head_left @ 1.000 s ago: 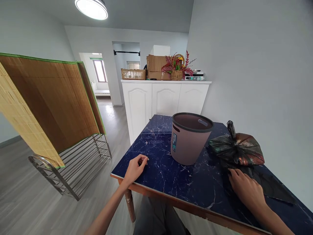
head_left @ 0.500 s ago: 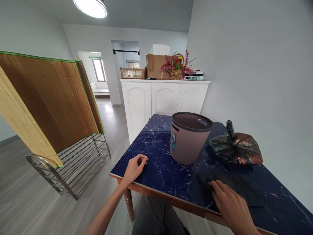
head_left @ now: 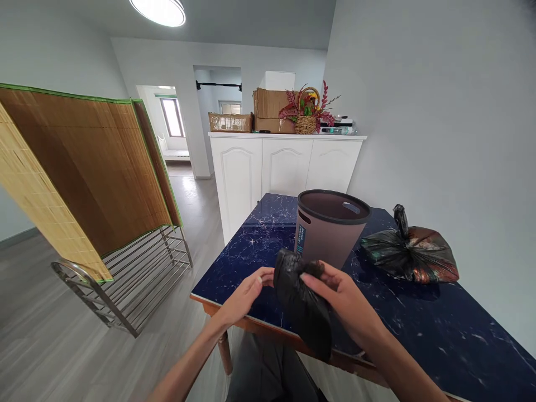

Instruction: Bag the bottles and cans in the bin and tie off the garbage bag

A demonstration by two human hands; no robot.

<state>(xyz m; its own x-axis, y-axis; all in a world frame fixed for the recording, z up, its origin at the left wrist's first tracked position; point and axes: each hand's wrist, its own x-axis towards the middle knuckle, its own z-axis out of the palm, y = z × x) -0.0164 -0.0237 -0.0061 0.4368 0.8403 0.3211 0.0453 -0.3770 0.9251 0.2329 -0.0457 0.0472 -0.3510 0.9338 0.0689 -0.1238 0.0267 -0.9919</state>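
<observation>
An empty black plastic bag (head_left: 302, 304) hangs crumpled above the near edge of the dark blue marble table (head_left: 422, 329). My right hand (head_left: 341, 298) is closed on its top, and my left hand (head_left: 247, 293) pinches its left edge. Just behind the bag stands a brown round bin (head_left: 329, 229) with a dark rim, upright and open on top. To the right of the bin lies a tied, full black rubbish bag (head_left: 412, 254) on the table.
A white cabinet (head_left: 285, 167) stands behind the table with cardboard boxes (head_left: 268, 109) and a flower basket (head_left: 305, 114) on top. On the left, a bamboo mat (head_left: 84, 167) drapes over a metal rack (head_left: 125, 279). A grey wall runs along the right.
My right hand slid the flat black bag off the table and lifted it in front of the bin. My left hand rose from the table edge and took hold of the bag.
</observation>
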